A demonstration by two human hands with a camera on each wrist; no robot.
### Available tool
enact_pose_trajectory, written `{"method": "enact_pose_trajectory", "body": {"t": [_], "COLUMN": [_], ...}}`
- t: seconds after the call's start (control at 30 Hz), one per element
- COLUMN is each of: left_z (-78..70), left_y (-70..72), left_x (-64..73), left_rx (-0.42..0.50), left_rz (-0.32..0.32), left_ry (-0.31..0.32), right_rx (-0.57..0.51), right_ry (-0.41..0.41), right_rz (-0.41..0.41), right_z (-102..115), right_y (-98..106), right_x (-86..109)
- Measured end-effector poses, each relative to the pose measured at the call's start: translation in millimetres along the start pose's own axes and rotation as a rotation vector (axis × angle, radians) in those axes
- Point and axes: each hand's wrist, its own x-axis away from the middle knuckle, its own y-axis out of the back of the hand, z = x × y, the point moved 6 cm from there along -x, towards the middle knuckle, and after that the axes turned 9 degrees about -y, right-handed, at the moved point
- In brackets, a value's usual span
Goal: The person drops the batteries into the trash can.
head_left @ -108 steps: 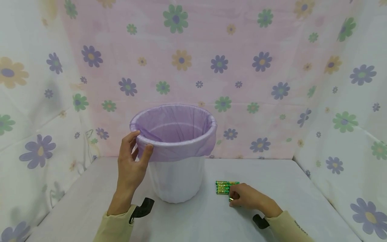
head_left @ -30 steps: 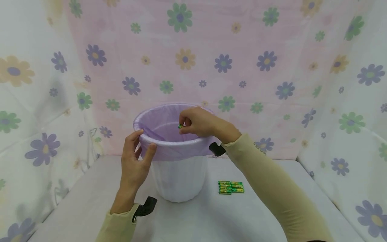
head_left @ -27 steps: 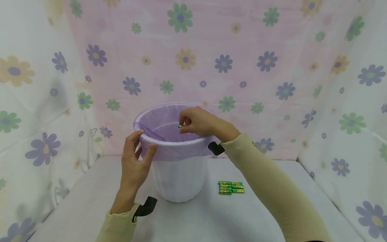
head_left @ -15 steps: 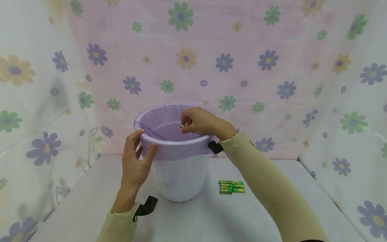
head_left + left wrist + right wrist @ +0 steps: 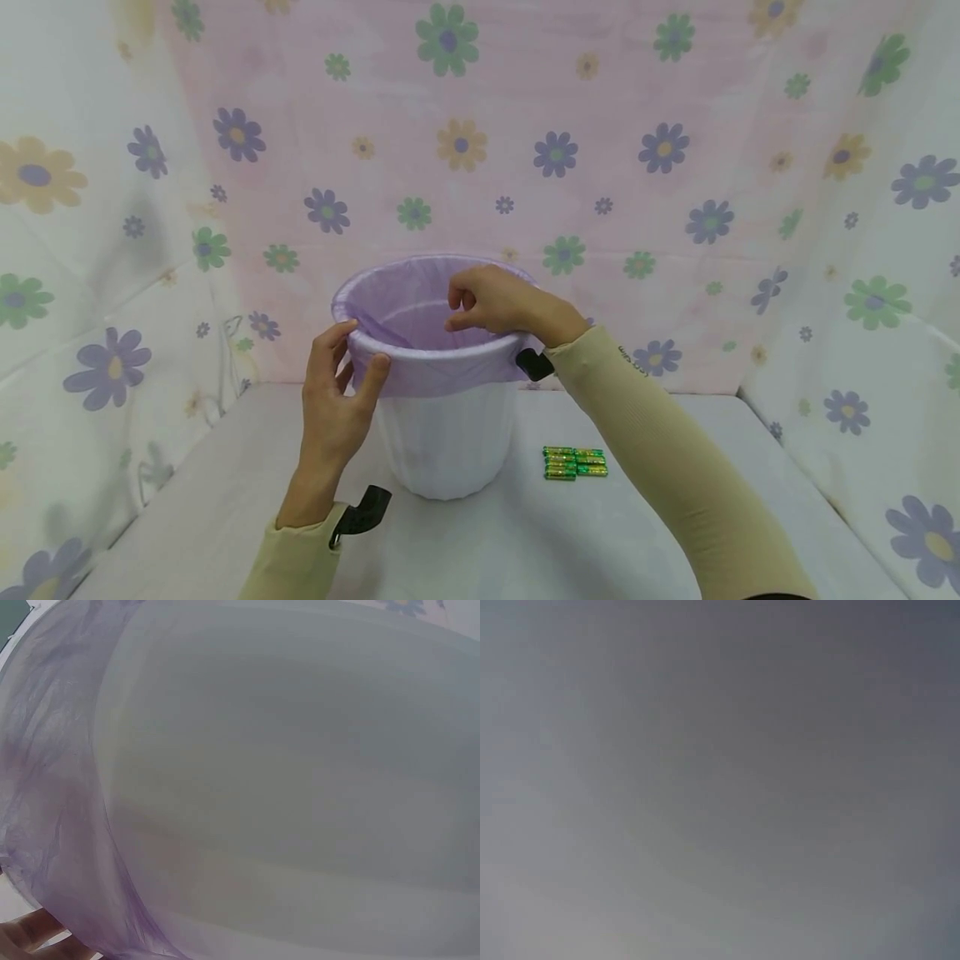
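Observation:
A white trash can (image 5: 450,446) stands upright, lined with a purple bag (image 5: 431,379) folded over its rim. My left hand (image 5: 330,417) grips the rim at the left, thumb on the near outside and fingertips at the top edge. In the left wrist view, fingers (image 5: 34,930) touch the bag beside the can's white wall. My right hand (image 5: 495,302) reaches over the can's mouth, thumb and forefinger parted with nothing between them. Several green and gold batteries (image 5: 560,468) lie in two columns on the table. The right wrist view is a grey blur.
A white-covered table (image 5: 465,550) carries everything. A pink flowered cloth (image 5: 480,100) hangs behind it, and white flowered cloths (image 5: 862,350) close in both sides. Black straps (image 5: 363,510) stick out at both wrists.
My right hand picked up a battery from the table, brought it over the can and let it go; the battery is out of sight. The left hand stayed on the rim.

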Motion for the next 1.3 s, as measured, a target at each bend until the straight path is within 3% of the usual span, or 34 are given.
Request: {"method": "enact_pose_trajectory", "body": {"t": [0.3,0.63,0.8,1.13,1.3], "left_z": [1.2,0.6,-2.3,1.5,22.2], "left_y": [0.6,0.5,-0.3,-0.2,-0.1], "left_x": [-0.3,-1.3,-1.7,-2.2,0.3], "left_rx": [0.012,0.007,-0.016,0.006,-0.010], "left_rz": [-0.005,-0.004,-0.003,-0.003,-0.007], "left_ry": [-0.005,0.001,0.003,0.010,0.019], "right_rx": [-0.036,-0.110,-0.099,-0.094,-0.079], "right_ry": [0.036,0.069,0.078,0.081,0.085], "right_rz": [-0.052,-0.157,-0.209,-0.290,-0.291], "right_z": [-1,-11,-24,-50,-61], "right_y": [13,38,44,39,24], "right_x": [11.8,51.2,73.6,114.8,131.7]}}
